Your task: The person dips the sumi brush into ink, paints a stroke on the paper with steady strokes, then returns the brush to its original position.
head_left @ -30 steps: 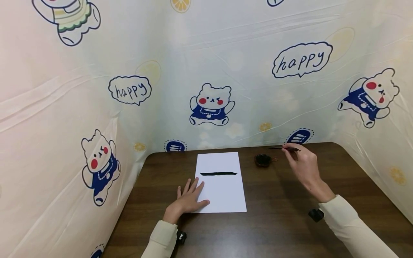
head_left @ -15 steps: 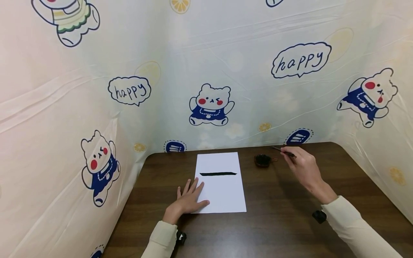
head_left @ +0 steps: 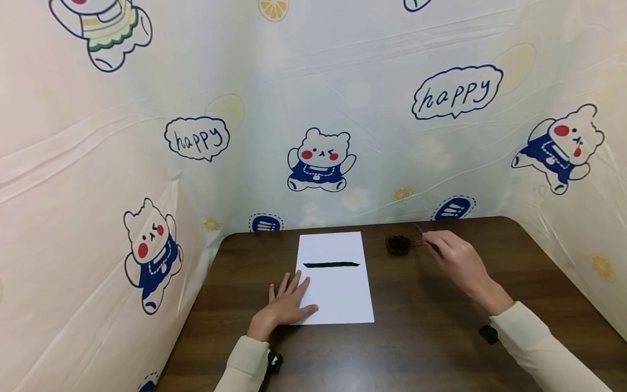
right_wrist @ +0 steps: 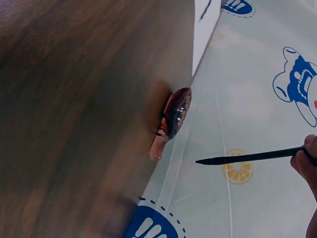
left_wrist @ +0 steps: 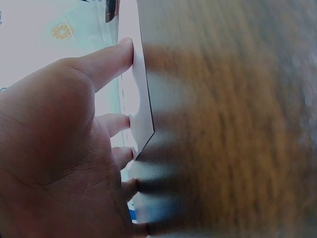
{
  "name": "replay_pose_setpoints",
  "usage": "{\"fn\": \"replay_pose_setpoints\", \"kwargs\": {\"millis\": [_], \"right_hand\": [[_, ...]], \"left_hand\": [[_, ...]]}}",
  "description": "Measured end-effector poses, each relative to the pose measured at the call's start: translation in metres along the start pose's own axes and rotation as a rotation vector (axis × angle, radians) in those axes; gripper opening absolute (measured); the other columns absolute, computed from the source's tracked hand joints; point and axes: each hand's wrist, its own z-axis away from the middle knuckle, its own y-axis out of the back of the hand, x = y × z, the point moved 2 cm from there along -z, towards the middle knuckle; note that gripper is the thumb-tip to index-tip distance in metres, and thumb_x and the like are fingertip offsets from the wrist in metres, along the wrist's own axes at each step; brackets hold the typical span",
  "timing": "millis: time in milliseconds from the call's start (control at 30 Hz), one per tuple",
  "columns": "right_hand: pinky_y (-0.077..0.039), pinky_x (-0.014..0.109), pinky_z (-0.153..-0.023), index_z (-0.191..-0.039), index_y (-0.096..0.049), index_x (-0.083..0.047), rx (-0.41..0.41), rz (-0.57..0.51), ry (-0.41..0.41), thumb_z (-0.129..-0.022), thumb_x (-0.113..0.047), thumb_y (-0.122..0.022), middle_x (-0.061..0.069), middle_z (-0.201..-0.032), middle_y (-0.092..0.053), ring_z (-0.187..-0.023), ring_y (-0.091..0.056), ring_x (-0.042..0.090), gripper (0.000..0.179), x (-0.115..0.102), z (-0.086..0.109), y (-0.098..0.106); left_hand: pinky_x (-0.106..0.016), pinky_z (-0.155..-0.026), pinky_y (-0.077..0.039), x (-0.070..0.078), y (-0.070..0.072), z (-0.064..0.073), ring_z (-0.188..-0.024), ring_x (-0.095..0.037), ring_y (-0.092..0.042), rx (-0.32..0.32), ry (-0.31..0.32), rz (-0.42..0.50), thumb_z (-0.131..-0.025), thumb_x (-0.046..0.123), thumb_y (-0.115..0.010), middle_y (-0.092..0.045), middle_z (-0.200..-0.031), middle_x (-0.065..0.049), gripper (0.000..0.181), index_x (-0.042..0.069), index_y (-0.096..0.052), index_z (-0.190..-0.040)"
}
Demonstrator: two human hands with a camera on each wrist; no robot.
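Note:
My left hand (head_left: pixel 280 309) lies with spread fingers on the lower left edge of a white sheet of paper (head_left: pixel 338 296); its thumb (left_wrist: pixel 111 58) touches the paper in the left wrist view. A thick black horizontal stroke (head_left: pixel 331 264) crosses the sheet's upper half. My right hand (head_left: pixel 458 258) pinches a thin dark writing brush (right_wrist: pixel 252 157) between thumb and fingers. Its dark pointed tip is in the air in the right wrist view. Left of this hand stands a small brown ink dish (head_left: pixel 398 244) with a short handle, dark and glossy inside.
A brown wooden table (head_left: pixel 392 354) carries everything. Pale cloth (head_left: pixel 382 109) printed with bears and "happy" bubbles hangs along its back and sides, close behind the dish and paper. Dark wrist cameras (head_left: pixel 488 334) sit at both cuffs.
My right hand has moved slightly down and left. The brush has turned from nearly level to a steeper slant in the head view. My left hand, the paper and the dish stay put.

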Motion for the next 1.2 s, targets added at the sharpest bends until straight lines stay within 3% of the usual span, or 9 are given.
{"fn": "replay_pose_setpoints", "kwargs": {"millis": [300, 700, 800, 1067, 1200], "right_hand": [[-0.057, 0.04, -0.068, -0.109, -0.069, 0.002, -0.063, 0.051, 0.151, -0.107, -0.013, -0.028, 0.016, -0.108, -0.07, -0.098, -0.067, 0.028, 0.044, -0.006, 0.011, -0.003], [-0.058, 0.039, -0.061, -0.111, -0.069, 0.003, -0.129, 0.091, 0.263, -0.108, -0.009, -0.021, 0.019, -0.11, -0.07, -0.099, -0.067, 0.032, 0.05, -0.009, 0.018, -0.01], [-0.058, 0.037, -0.06, -0.11, -0.069, 0.002, -0.142, 0.118, 0.296, -0.108, -0.009, -0.02, 0.019, -0.11, -0.07, -0.098, -0.067, 0.032, 0.05, -0.011, 0.021, -0.012], [-0.056, 0.034, -0.056, -0.103, -0.071, 0.001, -0.105, 0.145, 0.403, -0.107, -0.002, -0.023, 0.019, -0.105, -0.071, -0.094, -0.068, 0.031, 0.048, -0.012, 0.027, -0.016], [-0.056, 0.032, -0.055, -0.103, -0.071, 0.0, -0.126, 0.152, 0.422, -0.107, -0.001, -0.022, 0.018, -0.106, -0.071, -0.094, -0.068, 0.03, 0.049, -0.01, 0.032, -0.017]], "left_hand": [[-0.077, -0.109, 0.001, 0.0, 0.001, 0.0, -0.152, -0.041, 0.001, -0.001, -0.002, -0.001, -0.09, 0.063, -0.053, -0.004, -0.167, -0.009, 0.085, 0.021, -0.023, -0.157], [-0.076, -0.108, 0.007, -0.009, -0.006, -0.007, -0.152, -0.04, 0.005, 0.01, -0.013, 0.043, -0.089, 0.066, -0.053, -0.003, -0.167, -0.008, 0.087, 0.021, -0.022, -0.158], [-0.077, -0.109, 0.005, -0.004, -0.001, -0.003, -0.152, -0.042, 0.003, 0.004, -0.016, 0.035, -0.09, 0.063, -0.053, -0.004, -0.167, -0.01, 0.085, 0.02, -0.023, -0.157], [-0.076, -0.11, 0.001, -0.001, 0.002, 0.0, -0.152, -0.041, 0.001, 0.008, -0.004, 0.005, -0.09, 0.064, -0.052, -0.005, -0.167, -0.009, 0.085, 0.021, -0.023, -0.157], [-0.076, -0.109, 0.001, -0.002, 0.0, 0.0, -0.152, -0.041, 0.002, 0.007, -0.007, 0.006, -0.09, 0.064, -0.052, -0.005, -0.167, -0.009, 0.085, 0.021, -0.023, -0.157]]}}
